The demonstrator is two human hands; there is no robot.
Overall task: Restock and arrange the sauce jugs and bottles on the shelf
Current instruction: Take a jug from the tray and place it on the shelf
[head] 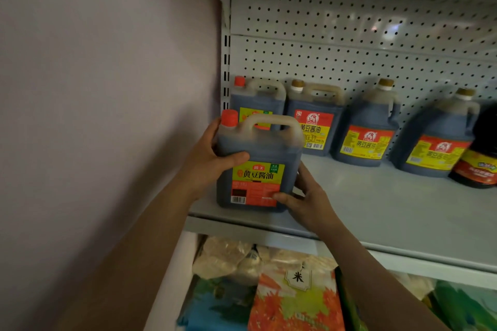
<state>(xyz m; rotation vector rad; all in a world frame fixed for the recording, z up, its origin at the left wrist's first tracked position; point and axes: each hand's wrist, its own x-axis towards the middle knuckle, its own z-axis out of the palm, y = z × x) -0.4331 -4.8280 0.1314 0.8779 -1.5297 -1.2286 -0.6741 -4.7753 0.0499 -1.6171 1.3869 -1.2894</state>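
With your left hand (207,161) grasping the red-capped sauce jug (258,164) at its shoulder and your right hand (304,196) grasping its lower corner, you are seating it at the shelf (376,201) front edge, directly ahead of the matching rear jug (256,101); next, likely square it.

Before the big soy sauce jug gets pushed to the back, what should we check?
1. Left hand grips the front jug near its top: ok.
2. Right hand holds its lower corner: ok.
3. Red cap on: ok.
4. Jug upright on the shelf: ok.
5. Room behind: not ok, another red-capped jug stands there.
6. Label faces out: ok.
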